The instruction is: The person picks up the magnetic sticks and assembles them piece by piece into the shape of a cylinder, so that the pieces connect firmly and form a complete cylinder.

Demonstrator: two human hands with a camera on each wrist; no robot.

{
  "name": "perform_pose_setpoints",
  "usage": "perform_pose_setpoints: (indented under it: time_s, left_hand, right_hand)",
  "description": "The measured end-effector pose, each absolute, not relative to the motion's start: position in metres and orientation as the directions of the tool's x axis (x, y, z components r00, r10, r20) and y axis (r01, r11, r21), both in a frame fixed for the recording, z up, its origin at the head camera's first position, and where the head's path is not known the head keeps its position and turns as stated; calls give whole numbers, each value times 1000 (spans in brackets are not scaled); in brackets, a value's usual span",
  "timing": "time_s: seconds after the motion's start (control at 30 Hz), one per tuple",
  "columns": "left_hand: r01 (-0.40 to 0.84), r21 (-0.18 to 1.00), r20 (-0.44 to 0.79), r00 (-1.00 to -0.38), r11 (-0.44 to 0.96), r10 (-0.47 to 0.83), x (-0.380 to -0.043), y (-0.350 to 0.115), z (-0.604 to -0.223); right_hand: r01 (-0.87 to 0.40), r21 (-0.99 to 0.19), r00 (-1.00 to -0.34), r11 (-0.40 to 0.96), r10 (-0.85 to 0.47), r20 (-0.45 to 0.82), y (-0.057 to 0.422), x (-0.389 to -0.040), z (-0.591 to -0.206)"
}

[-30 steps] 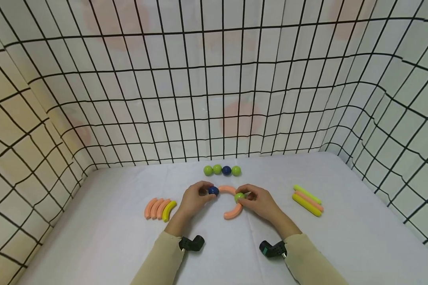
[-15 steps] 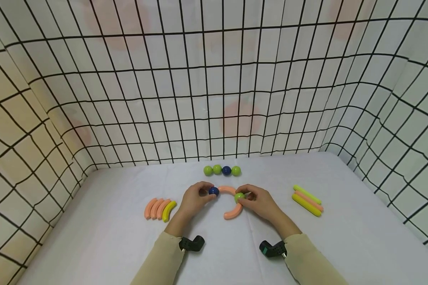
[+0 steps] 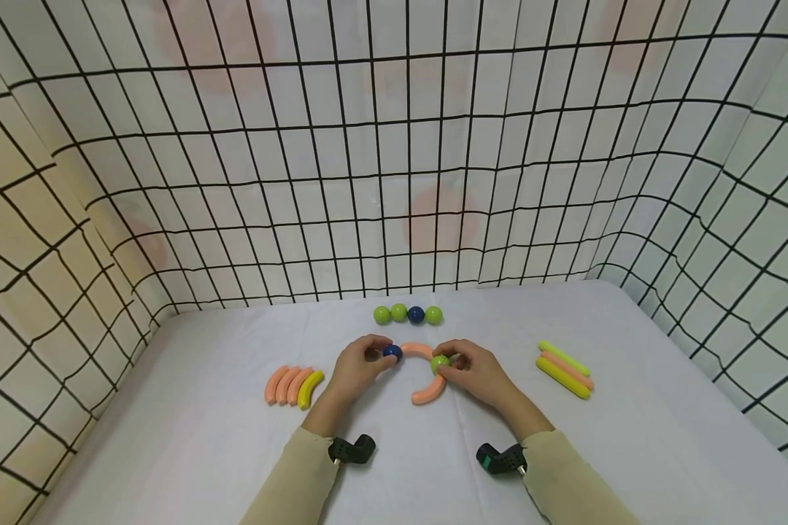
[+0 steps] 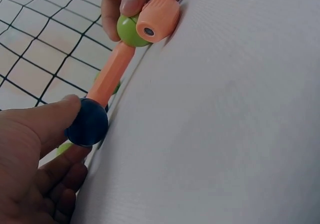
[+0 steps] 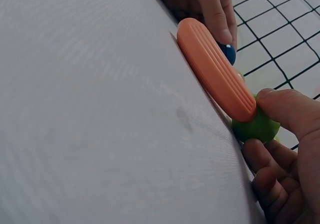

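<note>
The left hand (image 3: 357,367) pinches a glossy blue ball (image 3: 392,354), the right hand (image 3: 478,370) a green ball (image 3: 440,363), at either end of a curved orange rod (image 3: 416,349). A ribbed rod (image 5: 216,69) (dark round inset in its tip) bends from the green ball. All sit well inside the white-clothed table's (image 3: 427,467) side edges; a black-gridded wall (image 3: 394,197) stands along its far edge.

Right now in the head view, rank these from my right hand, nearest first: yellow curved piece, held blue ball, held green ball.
1. Held green ball: pinched in your right hand.
2. Held blue ball: leftward, in your left hand.
3. Yellow curved piece: farther left.
</note>
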State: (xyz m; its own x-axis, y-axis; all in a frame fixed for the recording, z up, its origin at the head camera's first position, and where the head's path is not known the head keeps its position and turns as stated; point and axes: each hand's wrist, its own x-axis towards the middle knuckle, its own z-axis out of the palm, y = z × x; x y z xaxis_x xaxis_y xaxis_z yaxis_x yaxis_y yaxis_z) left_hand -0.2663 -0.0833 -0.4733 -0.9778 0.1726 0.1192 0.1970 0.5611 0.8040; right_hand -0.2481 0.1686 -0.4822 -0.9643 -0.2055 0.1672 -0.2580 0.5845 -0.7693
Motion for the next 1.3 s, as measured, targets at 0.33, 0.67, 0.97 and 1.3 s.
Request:
perform_pose_setpoints:
  time_s: [0.33, 0.67, 0.97, 1.3]
  left_hand:
    - [165, 855, 124, -986, 492, 115, -270, -81, -473]
    - [167, 857, 137, -986, 487, 97, -285, -66, -456]
    - [147, 824, 165, -986, 547, 16, -307, -69, -453]
    - [116, 817, 111, -993, 564, 42, -325, -78, -455]
  right_hand:
    - [-243, -778, -968, 580, -197, 156, 168, -246, -480]
    - [-235, -771, -970, 592, -187, 152, 168, -246, -482]
    - [-224, -780, -973, 584, -186, 139, 165, -247, -484]
    - [-230, -772, -971, 593, -189, 145, 166, -248, -481]
